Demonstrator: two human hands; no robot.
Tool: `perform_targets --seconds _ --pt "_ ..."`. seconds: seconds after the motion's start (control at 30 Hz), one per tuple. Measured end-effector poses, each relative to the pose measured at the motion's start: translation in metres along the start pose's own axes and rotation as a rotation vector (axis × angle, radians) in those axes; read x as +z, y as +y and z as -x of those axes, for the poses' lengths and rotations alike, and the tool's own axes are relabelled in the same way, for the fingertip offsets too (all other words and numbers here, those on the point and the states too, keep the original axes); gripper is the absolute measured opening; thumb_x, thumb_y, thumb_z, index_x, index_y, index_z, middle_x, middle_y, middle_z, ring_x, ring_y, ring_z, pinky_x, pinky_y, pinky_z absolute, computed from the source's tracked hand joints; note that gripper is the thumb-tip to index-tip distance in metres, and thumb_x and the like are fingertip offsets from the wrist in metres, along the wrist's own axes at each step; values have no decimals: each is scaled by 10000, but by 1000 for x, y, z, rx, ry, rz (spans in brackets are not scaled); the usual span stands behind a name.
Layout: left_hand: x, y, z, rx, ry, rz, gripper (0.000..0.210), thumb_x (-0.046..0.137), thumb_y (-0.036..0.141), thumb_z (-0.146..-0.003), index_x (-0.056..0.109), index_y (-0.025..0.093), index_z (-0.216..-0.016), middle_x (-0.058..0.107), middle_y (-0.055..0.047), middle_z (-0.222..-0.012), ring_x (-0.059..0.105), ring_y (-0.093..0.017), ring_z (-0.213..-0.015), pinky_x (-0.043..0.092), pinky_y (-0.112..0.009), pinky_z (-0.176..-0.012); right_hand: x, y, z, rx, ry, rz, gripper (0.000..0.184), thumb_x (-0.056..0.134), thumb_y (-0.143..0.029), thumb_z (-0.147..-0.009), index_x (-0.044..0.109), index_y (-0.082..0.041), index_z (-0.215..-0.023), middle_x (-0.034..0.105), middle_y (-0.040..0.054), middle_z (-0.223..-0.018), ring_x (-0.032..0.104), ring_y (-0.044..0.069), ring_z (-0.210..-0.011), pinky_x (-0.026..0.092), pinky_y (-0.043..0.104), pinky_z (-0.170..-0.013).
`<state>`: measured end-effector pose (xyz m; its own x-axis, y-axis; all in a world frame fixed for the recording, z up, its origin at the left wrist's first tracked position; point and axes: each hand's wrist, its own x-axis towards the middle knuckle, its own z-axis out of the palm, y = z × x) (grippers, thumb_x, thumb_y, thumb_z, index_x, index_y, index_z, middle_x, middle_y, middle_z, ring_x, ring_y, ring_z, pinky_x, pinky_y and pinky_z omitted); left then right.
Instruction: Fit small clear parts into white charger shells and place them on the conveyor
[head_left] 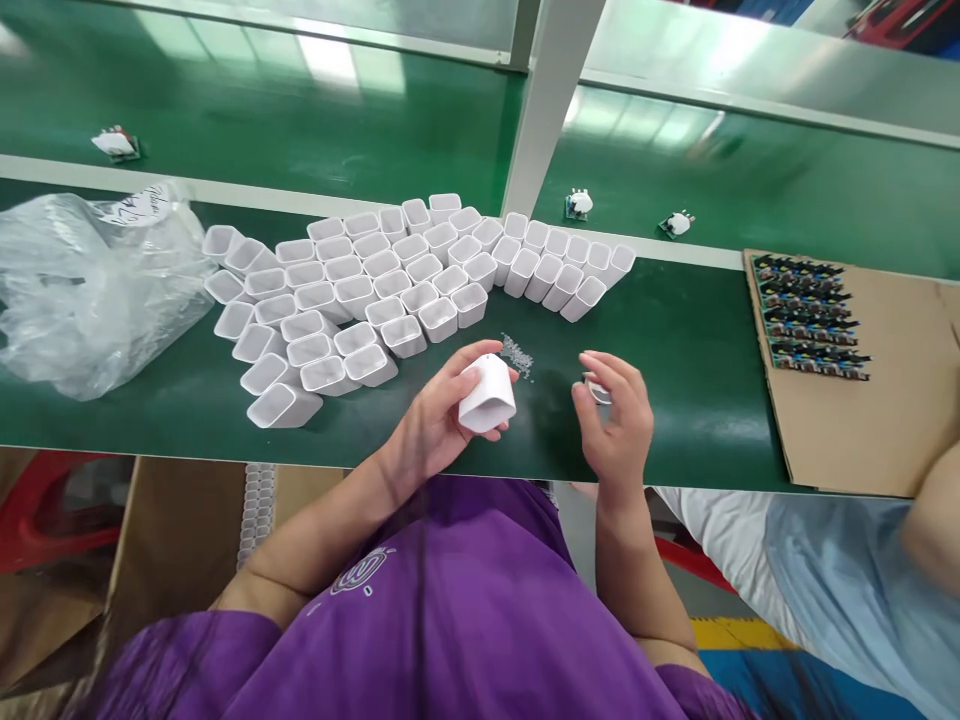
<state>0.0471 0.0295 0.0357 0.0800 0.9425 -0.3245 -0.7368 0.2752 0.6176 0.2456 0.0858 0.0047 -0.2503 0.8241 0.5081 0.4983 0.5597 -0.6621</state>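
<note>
My left hand point(442, 400) is closed round a white plastic housing point(489, 395), a tapered cup shape with its open end tilted down towards me. Just beyond it lies a small heap of tiny clear pieces point(516, 356) on the green bench. To the right, my right hand point(616, 415) hovers with curved fingers, thumb and forefinger apart. A small white round thing point(600, 391) shows between them; whether it touches the hand or lies on the bench is unclear. Many similar white housings point(375, 262) stand in rows beyond my hands, open ends up.
A clear plastic bag point(97, 290) lies at left. Circuit boards point(810, 318) rest on cardboard point(862, 430) at right, near another person's arm point(934, 520). Small white parts point(577, 205) sit on the back ledge, beside a pale post point(551, 110). A cardboard box point(180, 540) stands below left.
</note>
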Motion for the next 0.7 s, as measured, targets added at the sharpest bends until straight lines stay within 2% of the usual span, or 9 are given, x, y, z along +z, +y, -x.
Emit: perform_targets --seconds 0.1,0.2,0.27,0.37,0.53,0.7 --pt "4 -5 1 -74 23 93 352 754 363 -766 635 188 -1047 705 -2 -829 672 -121 -588 562 -195 -513 6 -26 -2 -96 -119 -237 352 584 -326 -930 587 -286 -1279 625 78 -1238 604 264 -1130 549 454 -927" --pt "7 -13 1 -106 65 153 241 701 364 -828 659 156 -942 689 -15 -743 681 -137 -632 588 -223 -598 15 -44 -5 -185 -182 -266 474 669 -383 -875 543 -278 -1320 603 87 -1265 587 281 -1150 520 477 -972" --pt "8 -17 0 -141 86 163 271 639 401 -876 669 132 -885 692 -43 -736 689 -158 -663 593 -248 -620 21 -50 -6 -198 -191 -238 515 693 -345 -859 511 -276 -1336 601 86 -1257 585 271 -1147 521 466 -966" --pt "9 -19 -2 -183 99 157 372 572 455 -910 681 107 -836 696 -72 -757 686 -177 -665 588 -268 -609 29 -53 -8 -184 -167 -213 522 710 -278 -842 498 -271 -1320 617 77 -1217 598 251 -1112 536 436 -930" --pt "7 -19 -6 -164 103 131 377 587 473 -896 672 111 -835 703 -78 -798 680 -180 -666 581 -271 -604 33 -54 -7 -163 -175 -191 490 701 -270 -838 512 -260 -1291 620 81 -1199 609 241 -1074 547 413 -892" --pt "-5 -22 -13 -20 102 19 353 605 473 -883 661 153 -1023 718 -68 -955 694 -175 -767 591 -274 -639 12 -40 -27 -141 -209 -131 419 685 -307 -845 542 -270 -1237 624 71 -1171 607 240 -1085 546 418 -908"
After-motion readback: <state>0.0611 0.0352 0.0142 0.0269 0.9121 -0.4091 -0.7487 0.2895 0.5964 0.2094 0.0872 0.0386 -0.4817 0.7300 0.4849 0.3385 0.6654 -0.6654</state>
